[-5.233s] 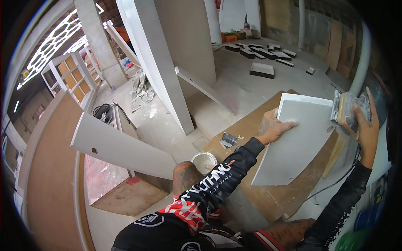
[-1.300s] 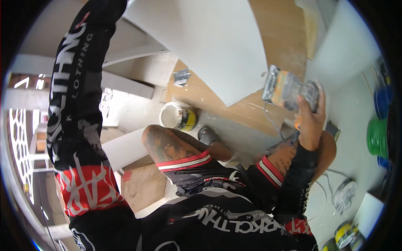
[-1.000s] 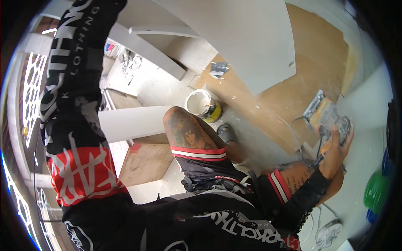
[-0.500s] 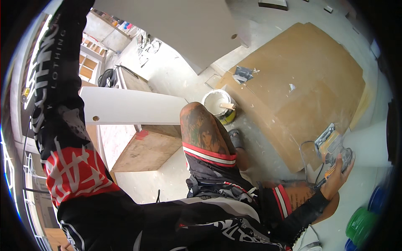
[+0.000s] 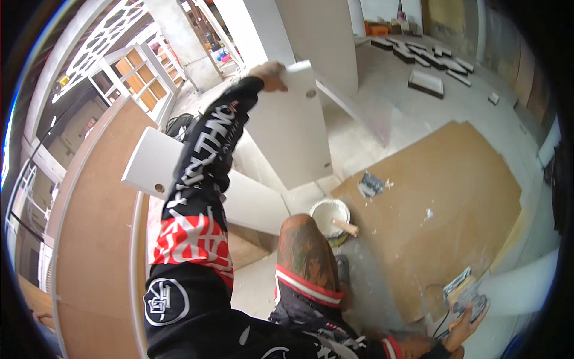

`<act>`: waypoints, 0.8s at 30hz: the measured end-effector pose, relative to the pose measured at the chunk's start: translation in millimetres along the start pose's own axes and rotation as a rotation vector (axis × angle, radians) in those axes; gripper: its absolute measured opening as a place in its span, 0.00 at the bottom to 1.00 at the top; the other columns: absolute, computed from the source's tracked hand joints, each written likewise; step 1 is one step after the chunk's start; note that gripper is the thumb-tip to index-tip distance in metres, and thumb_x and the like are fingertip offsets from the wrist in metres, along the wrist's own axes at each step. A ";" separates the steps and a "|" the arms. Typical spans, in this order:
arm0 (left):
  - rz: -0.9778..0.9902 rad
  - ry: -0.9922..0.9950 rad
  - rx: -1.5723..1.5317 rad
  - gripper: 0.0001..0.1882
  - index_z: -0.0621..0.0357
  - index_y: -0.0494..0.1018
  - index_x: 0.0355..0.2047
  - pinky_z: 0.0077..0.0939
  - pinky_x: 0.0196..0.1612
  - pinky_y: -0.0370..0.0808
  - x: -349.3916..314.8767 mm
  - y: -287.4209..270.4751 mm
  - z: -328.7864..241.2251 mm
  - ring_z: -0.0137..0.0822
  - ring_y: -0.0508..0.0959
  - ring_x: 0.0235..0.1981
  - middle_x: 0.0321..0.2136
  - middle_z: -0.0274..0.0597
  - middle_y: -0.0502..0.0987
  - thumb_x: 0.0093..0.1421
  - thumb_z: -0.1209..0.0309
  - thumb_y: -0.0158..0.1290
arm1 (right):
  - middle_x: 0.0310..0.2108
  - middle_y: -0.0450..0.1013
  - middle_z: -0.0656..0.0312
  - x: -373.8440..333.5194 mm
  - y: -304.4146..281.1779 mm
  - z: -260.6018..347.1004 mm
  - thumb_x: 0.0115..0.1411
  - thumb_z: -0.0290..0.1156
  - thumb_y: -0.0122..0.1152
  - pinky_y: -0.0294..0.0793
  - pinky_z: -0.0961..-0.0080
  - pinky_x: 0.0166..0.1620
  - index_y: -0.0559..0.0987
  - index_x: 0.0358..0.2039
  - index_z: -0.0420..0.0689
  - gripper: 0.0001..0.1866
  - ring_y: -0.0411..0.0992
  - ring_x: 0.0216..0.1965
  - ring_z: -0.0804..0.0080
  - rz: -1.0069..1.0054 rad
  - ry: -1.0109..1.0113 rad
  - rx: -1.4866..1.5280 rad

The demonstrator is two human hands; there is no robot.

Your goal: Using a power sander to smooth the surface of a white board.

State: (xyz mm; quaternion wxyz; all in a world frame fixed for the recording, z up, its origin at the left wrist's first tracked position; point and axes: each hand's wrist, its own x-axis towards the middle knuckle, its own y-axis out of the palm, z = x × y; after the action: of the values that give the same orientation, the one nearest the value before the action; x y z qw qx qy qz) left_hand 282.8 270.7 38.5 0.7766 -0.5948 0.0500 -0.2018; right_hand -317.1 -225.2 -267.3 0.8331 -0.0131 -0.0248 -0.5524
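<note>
My left hand is closed over the top corner of a white board with a round hole near its top. The board stands upright, its lower end close to the floor. Low on the right, my right hand is wrapped round an electric sander, whose flat pad faces away from the palm. The sander's cord hangs beside it. A second white board, also with a hole, lies across a low support behind my left arm.
In front of my knee stands a bucket of white paste with a wooden-handled tool in it. A large brown sheet covers the floor to the right. Dark-edged white pieces lie farther back. A tall brown panel stands at left.
My view has swung up and to the left. My left hand, out of view before, now shows on the board, which stands more upright. The sander stays in my right hand.
</note>
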 end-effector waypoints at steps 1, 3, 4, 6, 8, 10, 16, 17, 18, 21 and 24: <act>0.034 -0.038 -0.029 0.32 0.53 0.79 0.49 0.40 0.55 0.77 -0.9 5.3 0.9 0.48 0.81 0.51 0.47 0.49 0.82 0.46 0.51 0.69 | 0.59 0.71 0.55 -1.1 5.5 4.0 0.66 0.33 0.64 0.76 0.76 0.45 0.63 0.70 0.45 0.34 0.74 0.46 0.69 -0.037 -0.096 -0.028; 0.082 -0.091 -0.051 0.31 0.51 0.79 0.50 0.39 0.55 0.78 -4.0 18.8 8.7 0.48 0.81 0.51 0.47 0.48 0.82 0.46 0.52 0.69 | 0.58 0.72 0.54 -15.9 19.6 38.0 0.65 0.29 0.63 0.77 0.75 0.43 0.63 0.69 0.42 0.34 0.74 0.46 0.67 -0.007 -0.088 -0.123; 0.091 -0.097 -0.047 0.31 0.51 0.79 0.50 0.39 0.54 0.78 -3.1 22.5 9.9 0.48 0.81 0.51 0.47 0.48 0.82 0.46 0.52 0.69 | 0.56 0.72 0.53 -23.2 23.5 54.1 0.64 0.25 0.62 0.77 0.73 0.42 0.63 0.68 0.39 0.33 0.74 0.45 0.64 0.015 -0.058 -0.233; 0.143 -0.103 -0.086 0.29 0.51 0.79 0.50 0.40 0.54 0.78 -0.2 28.2 14.6 0.48 0.81 0.51 0.46 0.47 0.82 0.49 0.55 0.67 | 0.56 0.72 0.54 -26.6 28.7 62.1 0.64 0.24 0.61 0.77 0.74 0.40 0.63 0.68 0.39 0.33 0.74 0.44 0.65 0.010 -0.081 -0.256; 0.178 -0.126 -0.093 0.30 0.54 0.77 0.51 0.41 0.54 0.77 6.3 33.0 16.1 0.50 0.80 0.52 0.46 0.49 0.82 0.50 0.55 0.69 | 0.56 0.72 0.53 -28.9 32.1 64.4 0.64 0.24 0.61 0.77 0.73 0.42 0.63 0.69 0.39 0.33 0.73 0.46 0.64 -0.004 -0.066 -0.231; 0.185 -0.144 -0.103 0.30 0.54 0.77 0.52 0.42 0.54 0.77 12.3 36.3 15.9 0.50 0.80 0.53 0.47 0.49 0.82 0.50 0.55 0.69 | 0.57 0.71 0.52 -35.5 45.2 83.9 0.64 0.24 0.60 0.76 0.72 0.48 0.63 0.69 0.39 0.33 0.72 0.50 0.63 -0.040 0.094 -0.250; 0.210 -0.143 -0.085 0.30 0.53 0.76 0.53 0.43 0.56 0.76 28.0 60.3 46.5 0.50 0.79 0.55 0.50 0.48 0.80 0.52 0.56 0.68 | 0.61 0.69 0.49 -35.2 50.1 60.2 0.65 0.25 0.59 0.72 0.67 0.56 0.61 0.69 0.38 0.34 0.69 0.56 0.61 0.059 0.010 -0.187; 0.214 -0.130 -0.058 0.30 0.53 0.76 0.54 0.43 0.56 0.76 33.2 66.1 48.9 0.50 0.79 0.55 0.50 0.48 0.80 0.52 0.56 0.68 | 0.61 0.68 0.49 -38.6 51.1 63.9 0.65 0.24 0.59 0.72 0.66 0.56 0.61 0.70 0.38 0.34 0.69 0.56 0.60 0.047 0.016 -0.286; 0.218 -0.137 -0.057 0.30 0.53 0.76 0.54 0.43 0.56 0.76 39.2 68.9 46.5 0.50 0.79 0.55 0.50 0.48 0.80 0.52 0.56 0.68 | 0.62 0.68 0.48 -40.7 52.2 64.6 0.65 0.24 0.59 0.72 0.66 0.56 0.60 0.70 0.38 0.34 0.69 0.56 0.60 0.031 0.021 -0.387; 0.235 -0.164 -0.133 0.33 0.52 0.77 0.54 0.42 0.55 0.77 52.8 75.3 45.1 0.50 0.79 0.54 0.50 0.48 0.80 0.50 0.54 0.69 | 0.61 0.69 0.49 -41.6 48.5 56.5 0.65 0.24 0.58 0.72 0.65 0.56 0.60 0.70 0.38 0.33 0.70 0.55 0.60 0.025 0.083 -0.327; 0.250 -0.160 -0.147 0.32 0.52 0.77 0.54 0.42 0.55 0.77 52.0 85.8 63.6 0.50 0.79 0.54 0.51 0.48 0.80 0.49 0.54 0.69 | 0.61 0.69 0.49 -41.8 59.9 57.3 0.65 0.24 0.58 0.72 0.66 0.56 0.60 0.70 0.38 0.33 0.70 0.55 0.60 0.027 0.088 -0.319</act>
State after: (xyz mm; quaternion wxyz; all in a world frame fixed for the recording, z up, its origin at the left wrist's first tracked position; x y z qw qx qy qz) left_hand 372.3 327.0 -15.7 0.7515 -0.6533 0.0762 -0.0515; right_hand -279.8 -160.6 -212.1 0.8282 -0.1213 0.0996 -0.5379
